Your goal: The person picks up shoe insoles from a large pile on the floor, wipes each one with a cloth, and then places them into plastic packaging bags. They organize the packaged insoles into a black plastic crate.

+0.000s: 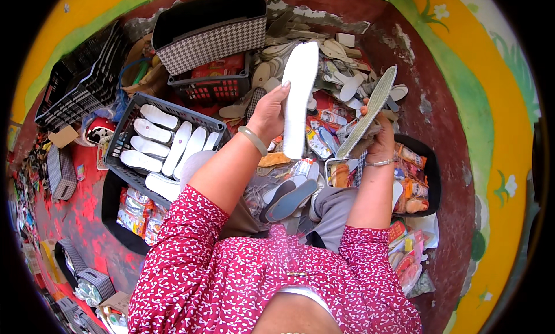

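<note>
My left hand [270, 114] is closed on the edge of a white fleecy insole [300, 97], which stands nearly upright in front of me. On the right, my right hand [381, 138] grips a grey-green woven insole [370, 110], tilted with its upper end to the right. Part of that hand is hidden behind the insole. The two insoles are apart. Below them, dark grey-blue insoles [293, 200] lie between my legs among plastic wrapping. To the left, a dark plastic crate [123, 138] holds several white insoles [151, 145].
A heap of loose insoles [341, 59] lies against the far wall. A houndstooth fabric bin [214, 42] sits on a red-filled crate [211, 88]. Black bins with packaged goods stand at right [432, 175] and left [113, 204]. Stacked black crates [81, 82] stand at far left.
</note>
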Motion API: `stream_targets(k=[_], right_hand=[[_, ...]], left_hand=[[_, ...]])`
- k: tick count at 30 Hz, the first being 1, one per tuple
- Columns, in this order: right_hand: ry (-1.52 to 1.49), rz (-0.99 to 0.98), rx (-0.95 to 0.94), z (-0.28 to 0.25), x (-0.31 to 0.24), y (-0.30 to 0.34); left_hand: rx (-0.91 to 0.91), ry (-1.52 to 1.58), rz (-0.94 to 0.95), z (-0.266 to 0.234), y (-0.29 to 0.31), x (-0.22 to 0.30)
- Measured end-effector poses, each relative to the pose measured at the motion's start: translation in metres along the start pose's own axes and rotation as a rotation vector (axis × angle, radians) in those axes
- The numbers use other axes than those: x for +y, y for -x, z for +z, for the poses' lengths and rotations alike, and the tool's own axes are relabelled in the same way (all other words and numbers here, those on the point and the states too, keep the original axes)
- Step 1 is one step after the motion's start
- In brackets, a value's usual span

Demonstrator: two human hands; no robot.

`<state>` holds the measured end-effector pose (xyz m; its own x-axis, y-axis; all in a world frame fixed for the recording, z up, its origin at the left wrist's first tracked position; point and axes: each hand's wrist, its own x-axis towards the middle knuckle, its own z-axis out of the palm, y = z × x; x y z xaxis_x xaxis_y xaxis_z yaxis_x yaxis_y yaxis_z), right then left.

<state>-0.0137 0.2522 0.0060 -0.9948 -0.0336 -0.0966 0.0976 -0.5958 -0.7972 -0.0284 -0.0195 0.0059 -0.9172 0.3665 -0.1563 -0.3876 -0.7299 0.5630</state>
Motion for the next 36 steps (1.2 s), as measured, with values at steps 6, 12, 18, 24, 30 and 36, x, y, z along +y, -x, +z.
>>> stream_targets(k=[6,12,18,24,30,36], right_hand=[[0.09,0.079,0.011,0.037,0.011,0.006],[0.069,0.169,-0.106,0.067,0.031,0.008],[0.204,0.187,-0.128,0.083,0.041,0.011],[0.562,-0.018,-0.007,0.078,0.072,-0.001],[1.021,-0.142,0.161,0.051,0.102,-0.021],[1.273,-0.155,0.127,0.082,0.084,-0.005]], left_hand=[[-0.211,0.157,-0.082,-0.02,-0.006,0.004],[-0.436,0.283,-0.123,-0.037,-0.012,-0.006],[-0.37,0.252,-0.194,-0.035,-0.012,-0.017],[-0.09,0.079,-0.162,-0.043,-0.015,-0.04],[0.021,-0.192,-0.059,-0.021,-0.009,-0.047],[0.146,-0.466,-0.01,-0.006,0.0,-0.039]])
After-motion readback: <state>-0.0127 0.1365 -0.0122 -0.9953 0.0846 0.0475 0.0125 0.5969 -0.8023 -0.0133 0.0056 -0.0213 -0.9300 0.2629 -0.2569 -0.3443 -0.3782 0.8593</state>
